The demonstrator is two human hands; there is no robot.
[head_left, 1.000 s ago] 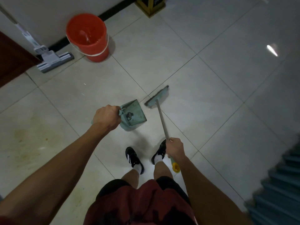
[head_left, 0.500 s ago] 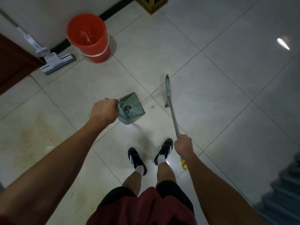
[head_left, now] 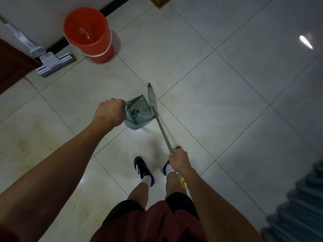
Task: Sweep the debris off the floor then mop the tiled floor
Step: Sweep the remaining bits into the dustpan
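My left hand (head_left: 110, 112) grips the handle of a green dustpan (head_left: 139, 112) that rests on the tiled floor (head_left: 218, 105), with dark debris lying inside by its comb teeth. My right hand (head_left: 179, 158) is closed around the grey pole of a broom (head_left: 161, 127). The broom's green head (head_left: 151, 96) stands edge-on against the right lip of the dustpan. A yellow cap ends the pole behind my right wrist.
An orange bucket (head_left: 88, 34) holding some water stands by the wall at upper left. A grey flat mop (head_left: 52, 62) leans there beside a dark wooden door (head_left: 12, 67). Yellowish stains mark the tiles at left. Blue stairs (head_left: 300, 203) descend at lower right. My feet are just below the dustpan.
The broom head has swept left across the tile and now sits against the dustpan's lip; the speck of debris seen between them is gone from the floor. My left hand stayed put.
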